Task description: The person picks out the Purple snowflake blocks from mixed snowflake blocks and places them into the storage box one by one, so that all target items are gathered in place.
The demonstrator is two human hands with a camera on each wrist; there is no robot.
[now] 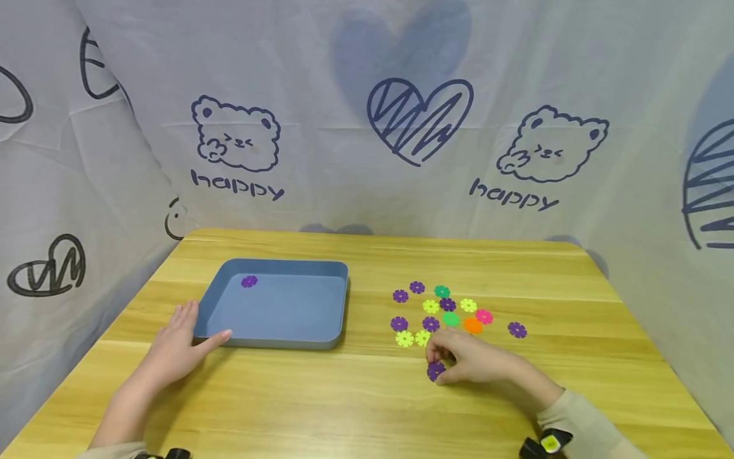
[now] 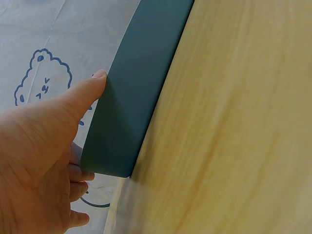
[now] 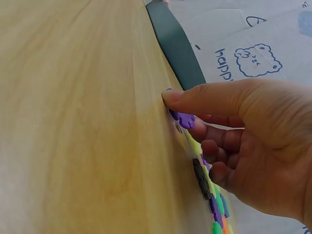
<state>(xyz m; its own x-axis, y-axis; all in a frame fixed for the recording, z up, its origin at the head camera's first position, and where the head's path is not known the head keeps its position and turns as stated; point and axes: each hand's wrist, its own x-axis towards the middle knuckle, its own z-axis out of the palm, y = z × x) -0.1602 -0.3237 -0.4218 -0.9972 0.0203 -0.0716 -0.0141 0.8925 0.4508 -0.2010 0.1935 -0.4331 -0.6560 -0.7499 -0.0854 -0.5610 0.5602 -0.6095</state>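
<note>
Left hand (image 1: 174, 349) rests spread at the tray's (image 1: 281, 312) near left corner; right hand (image 1: 474, 358) pinches a purple disc (image 1: 435, 372), just nearside of the loose discs (image 1: 450, 319); one disc (image 1: 249, 281) lies inside the tray; the rest are outside it; work appears barely begun.

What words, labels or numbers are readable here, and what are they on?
"happy": under the dark-blue left bear drawing on the white cloth backdrop.
"happy": under the right bear drawing, same cloth.
"happ": right wrist view, same cloth; the right hand hides the rest.
Too small to read: any print on the yellow label on the black right-wrist device.
No writing shows on the blue-grey rectangular tray.
</note>
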